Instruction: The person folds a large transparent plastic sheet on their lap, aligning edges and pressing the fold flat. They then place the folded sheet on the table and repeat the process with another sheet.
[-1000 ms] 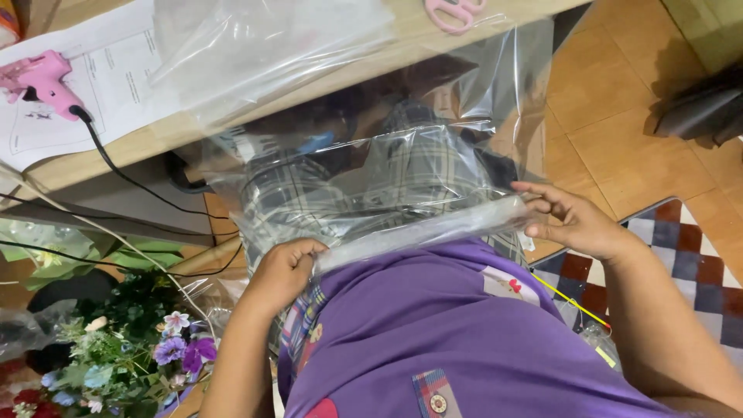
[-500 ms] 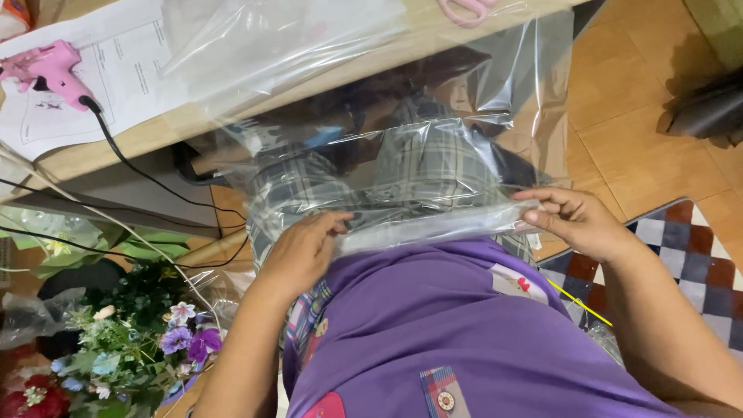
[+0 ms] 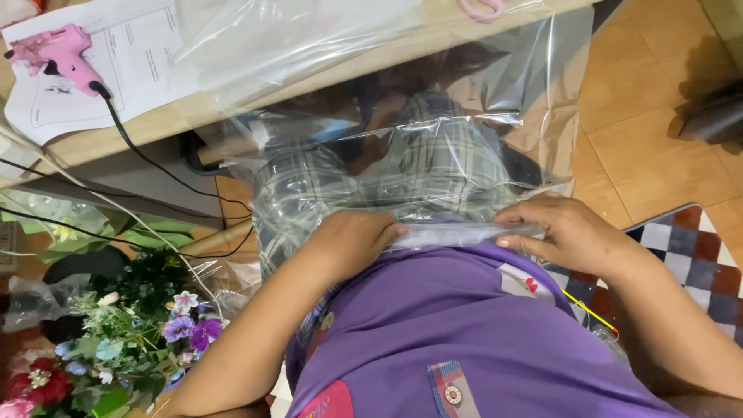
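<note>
A large sheet of clear plastic film [image 3: 433,155] hangs from the wooden table edge down over my lap, where plaid fabric shows through it. Its near edge is gathered into a folded strip [image 3: 457,232] against my purple shirt. My left hand [image 3: 352,240] grips the left end of that strip with the fingers curled over it. At the right end, my right hand [image 3: 569,232] pinches the strip between thumb and fingers. The two hands sit close together, a short stretch of folded film between them.
A pink glue gun [image 3: 58,50] lies on white paper [image 3: 131,62] on the wooden table [image 3: 178,120], its black cord trailing down. Pink scissors [image 3: 480,8] lie at the table's far edge. Artificial flowers [image 3: 131,333] stand at lower left. A checkered mat [image 3: 696,248] covers tiled floor on the right.
My left hand has moved right along the folded edge, toward my right hand. The gathered strip between them has become shorter and tighter.
</note>
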